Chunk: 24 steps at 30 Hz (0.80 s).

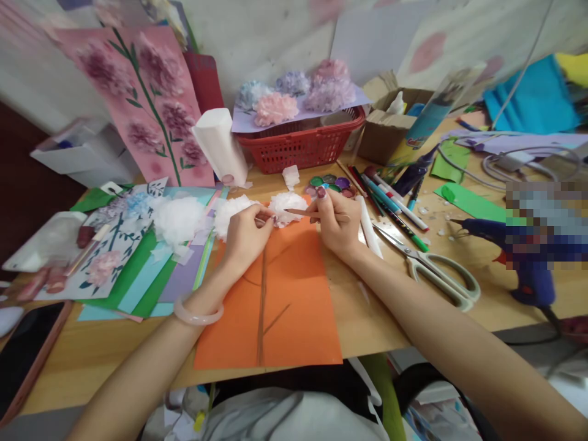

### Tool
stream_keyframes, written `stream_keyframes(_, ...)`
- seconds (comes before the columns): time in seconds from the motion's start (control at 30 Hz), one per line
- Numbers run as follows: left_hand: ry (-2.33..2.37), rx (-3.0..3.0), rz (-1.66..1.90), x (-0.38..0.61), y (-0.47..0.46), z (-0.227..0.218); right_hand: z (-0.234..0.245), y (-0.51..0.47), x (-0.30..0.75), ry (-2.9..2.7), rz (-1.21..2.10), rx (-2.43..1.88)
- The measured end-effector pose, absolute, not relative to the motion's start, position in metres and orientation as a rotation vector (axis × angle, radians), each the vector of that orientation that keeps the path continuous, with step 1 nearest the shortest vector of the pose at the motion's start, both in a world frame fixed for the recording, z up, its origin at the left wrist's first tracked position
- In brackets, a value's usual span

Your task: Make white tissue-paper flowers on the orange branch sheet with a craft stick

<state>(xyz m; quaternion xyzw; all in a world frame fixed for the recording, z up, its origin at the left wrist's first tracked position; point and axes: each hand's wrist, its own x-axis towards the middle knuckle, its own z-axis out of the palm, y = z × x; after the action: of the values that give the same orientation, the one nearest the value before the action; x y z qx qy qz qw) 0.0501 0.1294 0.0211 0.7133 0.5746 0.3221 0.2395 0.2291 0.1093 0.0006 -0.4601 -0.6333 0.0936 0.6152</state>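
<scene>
1. Paper, flat and smooth: we note an orange sheet (303, 294) bearing a dark drawn stem (262, 306) with side branches.
2. Along the sheet's top edge, two crinkled white mounds: the right puff (283, 201) between our hands, the left puff (229, 214) partly behind our left hand (250, 236).
3. Our right hand (337, 220), at the sheet's upper right, grips a slim brown pencil-shaped tool (298, 212), point at the right puff.
4. Left fingertips bunched near that puff; we cannot tell whether they pinch anything.
</scene>
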Motion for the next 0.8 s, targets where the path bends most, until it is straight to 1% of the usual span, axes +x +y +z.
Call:
stream_keyframes(0.33, 1.626, 2.074, 0.841, 0.054, 0.133, 0.02, -0.002, 0.109, 0.228, -1.559, 0.139, -1.053)
stream_keyframes(0.5, 1.644, 2.123, 0.825, 0.055, 0.132, 0.022, 0.0, 0.107, 0.227, -1.651, 0.005, -1.013)
stream_keyframes(0.6, 1.652, 2.141, 0.824, 0.056, 0.131, 0.022, 0.004, 0.103, 0.226, -1.614, -0.041, -0.989)
stream_keyframes(0.8, 1.647, 2.147, 0.833, 0.056, 0.132, 0.019, 0.006, 0.094, 0.229, -1.504, -0.005, -1.02)
